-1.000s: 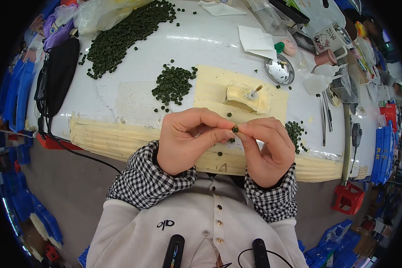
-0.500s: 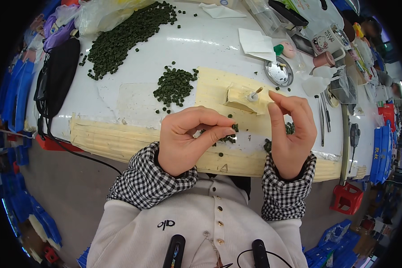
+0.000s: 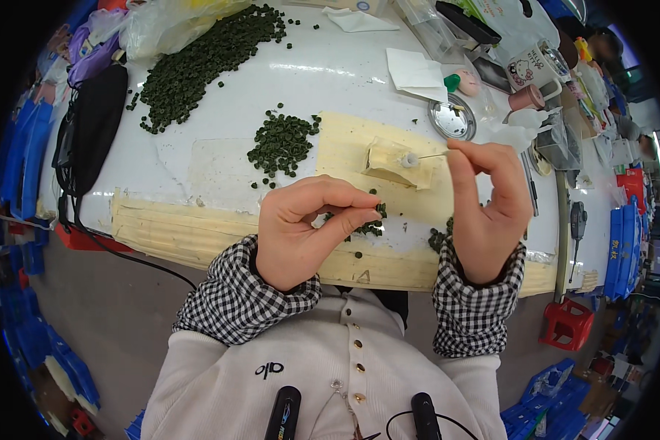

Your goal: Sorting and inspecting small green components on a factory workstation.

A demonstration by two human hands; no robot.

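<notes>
My left hand [image 3: 293, 235] is closed in a pinch, with a small dark green piece [image 3: 380, 210] at its fingertips. Loose green pieces lie on the table just beyond and under it. On the right, my right hand [image 3: 491, 209] pinches the end of a thin stick [image 3: 434, 155]. The stick's other end reaches a small white nozzle-like holder [image 3: 409, 159] set in a block wrapped in yellowish tape [image 3: 390, 167]. A small heap of round dark green pieces [image 3: 282, 144] lies left of the block. More green pieces [image 3: 437, 240] are partly hidden by my right hand.
A large heap of green pieces [image 3: 198, 70] spreads at the back left beside a clear plastic bag [image 3: 154, 33]. A round metal dish [image 3: 451, 117], white paper [image 3: 416, 73], a mug [image 3: 532, 67] and a pink spool [image 3: 526, 97] stand at the back right. A black pouch [image 3: 101, 132] lies left.
My right hand has shifted slightly right and now pinches the thin stick at the white holder; its fingertips were apart before. My left hand keeps its pinch. The whole view has shifted slightly.
</notes>
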